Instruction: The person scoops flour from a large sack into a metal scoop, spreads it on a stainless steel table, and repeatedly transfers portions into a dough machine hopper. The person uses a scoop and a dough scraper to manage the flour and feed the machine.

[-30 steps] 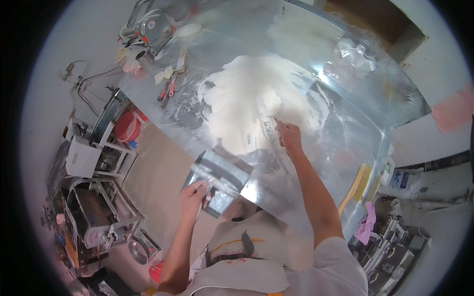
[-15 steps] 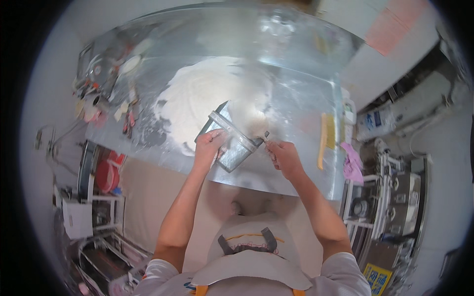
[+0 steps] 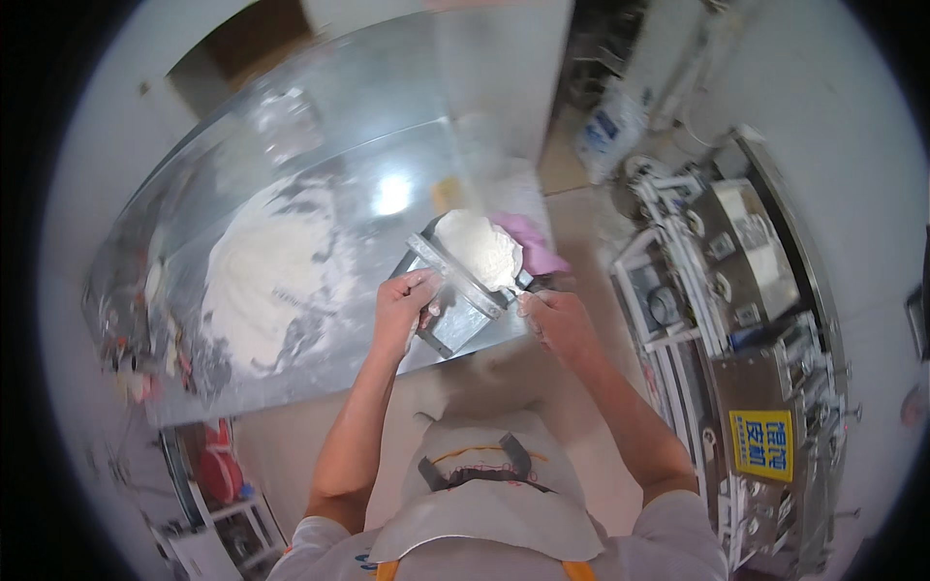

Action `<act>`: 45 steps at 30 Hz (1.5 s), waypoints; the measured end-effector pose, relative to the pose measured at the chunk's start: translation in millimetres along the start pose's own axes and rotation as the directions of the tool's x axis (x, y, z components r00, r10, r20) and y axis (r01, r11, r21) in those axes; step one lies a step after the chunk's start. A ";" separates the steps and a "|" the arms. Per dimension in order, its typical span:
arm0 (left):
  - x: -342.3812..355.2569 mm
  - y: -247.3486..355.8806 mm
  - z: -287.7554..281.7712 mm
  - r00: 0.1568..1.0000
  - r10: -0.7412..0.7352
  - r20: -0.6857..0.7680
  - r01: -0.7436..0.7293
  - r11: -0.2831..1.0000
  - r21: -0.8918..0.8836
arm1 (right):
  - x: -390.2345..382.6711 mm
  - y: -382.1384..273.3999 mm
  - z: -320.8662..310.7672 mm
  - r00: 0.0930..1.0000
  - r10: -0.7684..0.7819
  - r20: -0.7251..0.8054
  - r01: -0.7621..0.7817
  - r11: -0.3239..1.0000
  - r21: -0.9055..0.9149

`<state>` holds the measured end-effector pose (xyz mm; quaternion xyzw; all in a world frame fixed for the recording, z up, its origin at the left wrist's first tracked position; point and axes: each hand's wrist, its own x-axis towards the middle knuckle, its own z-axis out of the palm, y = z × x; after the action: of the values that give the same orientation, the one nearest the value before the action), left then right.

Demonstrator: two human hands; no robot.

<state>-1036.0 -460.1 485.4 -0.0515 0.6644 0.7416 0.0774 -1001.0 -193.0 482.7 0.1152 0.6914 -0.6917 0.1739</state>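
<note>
A metal scoop [image 3: 455, 324], open-topped with a strap across it, tilts in front of me. My left hand [image 3: 405, 305] is closed on its left side, by the strap. A heap of white flour [image 3: 480, 250] shows at the scoop's far end. My right hand [image 3: 557, 320] is closed at the heap's right edge, with a small dark piece beside the fingers. What it grips is partly hidden. The scoop is over the right part of the steel table [image 3: 426, 160]. A wide patch of spread flour [image 3: 262, 271] lies to its left.
A pink cloth [image 3: 531, 244] hangs by the table's right edge. Steel machines [image 3: 746, 261] on a white rack stand at right. Clutter of small tools lies along the table's far left. A red basin [image 3: 221, 474] sits low at left.
My view has turned to the right. Both hands and the scoop have moved right over the table, away from the spread flour. The white heap at the scoop now shows clearly.
</note>
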 end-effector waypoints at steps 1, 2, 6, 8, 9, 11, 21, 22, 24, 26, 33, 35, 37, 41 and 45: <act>7.2 -3.2 29.9 1.000 -0.008 0.024 0.008 1.000 -0.006 | -6.2 -0.9 -28.4 0.999 -0.012 -0.047 0.012 1.000 -0.015; 17.1 -7.0 58.7 0.998 -0.010 0.061 0.009 1.000 0.011 | -12.0 -4.7 -55.6 0.995 -0.023 -0.094 0.021 0.999 -0.030; 52.5 -23.4 175.6 0.983 -0.015 0.185 0.011 1.000 0.019 | -29.3 0.4 -165.7 0.963 -0.094 -0.254 0.084 0.995 -0.049; 74.2 -31.4 233.3 0.965 -0.015 0.263 0.014 1.000 0.006 | -33.7 3.5 -218.5 0.944 -0.055 -0.327 0.048 0.998 -0.029; 84.6 -34.1 263.8 0.955 -0.017 0.296 0.014 1.000 0.009 | -35.8 6.9 -246.3 0.930 -0.034 -0.367 0.030 0.999 -0.018; 104.0 -37.2 318.3 0.935 -0.025 0.354 0.018 1.000 0.024 | -32.6 20.0 -298.4 0.896 -0.037 -0.443 0.035 0.999 -0.012; 239.0 -71.1 536.4 0.773 -0.082 0.629 0.083 0.996 0.029 | -9.6 -11.3 -483.9 0.713 0.087 -0.696 0.101 0.969 0.225; 253.4 -72.0 554.0 0.755 -0.091 0.650 0.090 0.995 0.035 | -0.1 -11.3 -502.5 0.694 0.114 -0.710 0.094 0.964 0.248; 278.4 -68.6 584.4 0.742 -0.133 0.658 0.117 0.991 0.069 | 20.5 -9.4 -539.2 0.664 0.173 -0.727 0.077 0.952 0.296; 297.3 -65.9 606.4 0.735 -0.191 0.650 0.154 0.981 0.114 | 45.8 -7.2 -573.9 0.587 0.218 -0.780 0.040 0.954 0.297; 364.1 -56.9 639.0 0.734 -0.283 0.618 0.226 0.959 0.171 | 153.5 36.2 -685.9 0.358 0.020 -0.933 -0.166 0.985 -0.043; 378.8 -56.1 634.6 0.758 -0.300 0.580 0.236 0.954 0.186 | 175.2 25.9 -693.7 0.280 -0.041 -0.959 -0.305 0.943 -0.129; 390.1 -55.5 631.9 0.787 -0.297 0.542 0.239 0.955 0.176 | 193.4 10.8 -702.9 0.279 -0.103 -0.955 -0.429 0.876 -0.220; 404.8 -54.7 621.6 0.827 -0.302 0.474 0.259 0.953 0.156 | 225.8 -8.5 -721.9 0.378 -0.154 -0.913 -0.590 0.720 -0.366; 412.0 -58.4 612.4 0.845 -0.293 0.447 0.254 0.956 0.147 | 256.5 -17.0 -742.5 0.531 -0.119 -0.839 -0.723 0.452 -0.522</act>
<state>-1413.9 173.5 423.0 0.0362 0.6422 0.6855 0.3410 -1302.2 525.7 382.7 0.4464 0.8904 -0.0866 0.0225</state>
